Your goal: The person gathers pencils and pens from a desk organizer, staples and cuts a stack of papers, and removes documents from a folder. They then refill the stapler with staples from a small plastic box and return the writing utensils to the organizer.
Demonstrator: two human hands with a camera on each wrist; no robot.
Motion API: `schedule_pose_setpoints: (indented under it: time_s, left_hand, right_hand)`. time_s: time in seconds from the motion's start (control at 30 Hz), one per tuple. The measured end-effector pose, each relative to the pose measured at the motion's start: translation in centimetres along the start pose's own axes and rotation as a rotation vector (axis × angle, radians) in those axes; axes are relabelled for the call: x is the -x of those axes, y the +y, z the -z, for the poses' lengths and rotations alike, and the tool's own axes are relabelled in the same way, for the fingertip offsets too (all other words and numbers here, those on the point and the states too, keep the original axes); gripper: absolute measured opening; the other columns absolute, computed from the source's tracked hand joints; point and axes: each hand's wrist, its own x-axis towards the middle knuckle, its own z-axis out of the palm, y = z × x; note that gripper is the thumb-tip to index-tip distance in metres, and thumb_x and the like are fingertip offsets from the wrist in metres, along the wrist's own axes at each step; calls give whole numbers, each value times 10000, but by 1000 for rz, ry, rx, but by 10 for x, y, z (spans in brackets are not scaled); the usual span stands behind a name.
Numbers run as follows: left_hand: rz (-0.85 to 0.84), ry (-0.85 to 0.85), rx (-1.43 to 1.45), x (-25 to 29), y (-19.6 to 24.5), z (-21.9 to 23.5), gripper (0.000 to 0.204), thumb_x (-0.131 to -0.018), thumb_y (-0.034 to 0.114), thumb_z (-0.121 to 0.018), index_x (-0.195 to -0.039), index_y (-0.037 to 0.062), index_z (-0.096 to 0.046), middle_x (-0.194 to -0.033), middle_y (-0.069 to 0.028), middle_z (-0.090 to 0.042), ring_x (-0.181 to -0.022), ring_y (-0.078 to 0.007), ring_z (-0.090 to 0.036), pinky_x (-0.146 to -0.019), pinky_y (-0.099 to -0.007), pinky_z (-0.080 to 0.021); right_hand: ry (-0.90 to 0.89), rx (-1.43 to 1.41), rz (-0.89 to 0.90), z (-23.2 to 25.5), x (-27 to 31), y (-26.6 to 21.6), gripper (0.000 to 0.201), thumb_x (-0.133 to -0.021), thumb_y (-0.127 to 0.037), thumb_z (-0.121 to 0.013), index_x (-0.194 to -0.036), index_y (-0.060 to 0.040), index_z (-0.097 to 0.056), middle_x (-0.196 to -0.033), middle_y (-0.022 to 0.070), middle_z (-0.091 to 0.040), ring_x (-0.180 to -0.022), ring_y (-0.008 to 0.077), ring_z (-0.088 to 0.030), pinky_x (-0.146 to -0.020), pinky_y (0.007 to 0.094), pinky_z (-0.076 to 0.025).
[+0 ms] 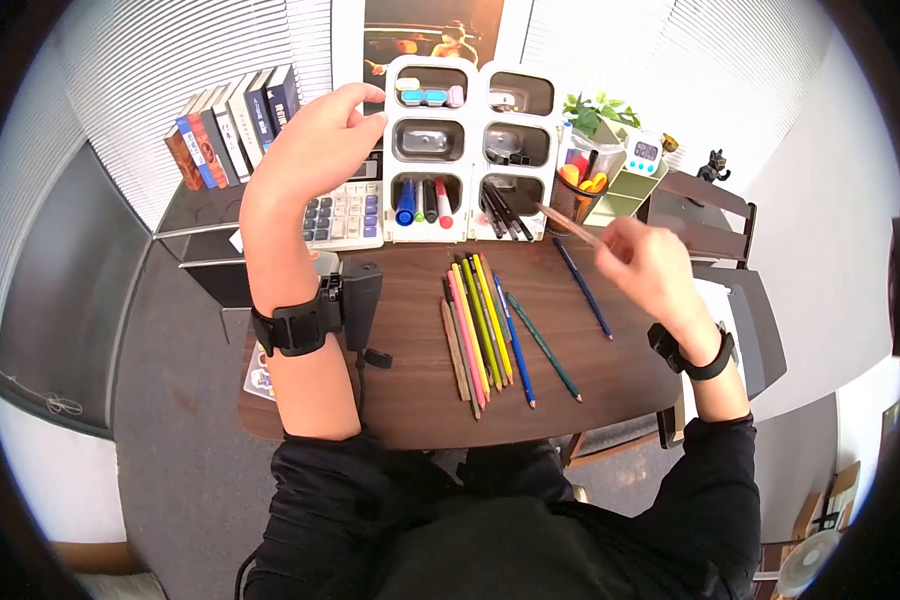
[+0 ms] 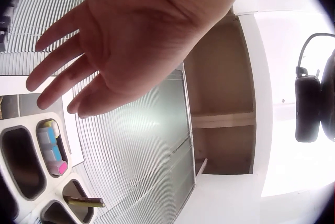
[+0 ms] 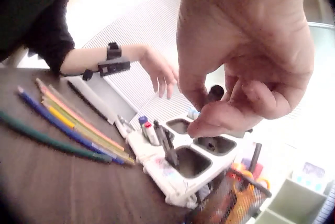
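Observation:
My right hand (image 1: 650, 265) pinches a slim brown pencil (image 1: 570, 223) between thumb and fingertips, its far end pointing toward the lower right compartment of the white organizer (image 1: 475, 165). In the right wrist view a dark end (image 3: 215, 92) shows between the fingers of that hand (image 3: 246, 72). My left hand (image 1: 315, 145) is raised at the organizer's upper left side, fingertips near its edge. Its fingers are extended with nothing in them in the left wrist view (image 2: 125, 46). Black pens (image 1: 507, 212) lean in the lower right compartment; markers (image 1: 425, 202) stand in the lower left one.
Several colored pencils (image 1: 480, 325) lie on the wooden desk (image 1: 410, 400), with a green (image 1: 545, 345) and a dark blue one (image 1: 583, 287) apart. A calculator (image 1: 345, 215), books (image 1: 235, 125), a mesh pen cup (image 1: 575, 200) and a green shelf (image 1: 625, 190) surround the organizer. Highlighters (image 1: 430, 97) fill its upper left compartment.

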Motion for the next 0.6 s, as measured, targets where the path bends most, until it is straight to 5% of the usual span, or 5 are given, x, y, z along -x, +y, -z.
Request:
schedule_pose_setpoints:
  time_s: [0.1, 0.17, 0.3, 0.5, 0.6]
  left_hand:
    - [-16, 38, 9, -6, -11, -8, 370, -894, 200, -550, -1225, 34, -557, -777, -17, -564, -703, -103, -524, -656, -269, -451]
    - [-18, 12, 28, -10, -17, -12, 378, -890, 213, -564, -1223, 33, -561, -780, -23, -568, -698, -104, -526, -643, -270, -450]
    - [48, 5, -37, -16, -28, -22, 385, -880, 231, -587, -1204, 24, -579, -810, -65, -610, -741, -146, -572, -701, -299, -483]
    - [73, -49, -109, -24, -41, -32, 414, -866, 252, -596, -1200, 9, -579, -947, -148, -660, -846, -230, -632, -778, -337, -497]
    - [80, -46, -130, -27, -41, -35, 443, -853, 272, -604, -1207, 7, -576, -975, -162, -659, -871, -242, -638, -790, -335, -497]
  right_hand:
    - [101, -100, 85, 12, -13, -32, 169, -803, -250, -645, -825, -83, -660, -641, 112, -640, -599, 271, -652, -554, 370, -516]
    - [245, -218, 367, 8, -29, -51, 168, -823, -243, -645, -885, -87, -662, -655, 101, -643, -601, 266, -652, -543, 363, -514]
    - [426, -78, 589, -16, -78, -83, 164, -837, -235, -625, -874, -80, -664, -713, 109, -657, -631, 284, -654, -573, 388, -522]
    - [245, 173, 599, -52, -135, -87, 151, -798, -222, -627, -829, -79, -665, -701, 124, -655, -673, 304, -660, -618, 407, -532]
    - [108, 141, 536, -51, -128, -85, 209, -825, -275, -654, -962, -117, -664, -680, 58, -666, -669, 263, -658, -621, 389, -517]
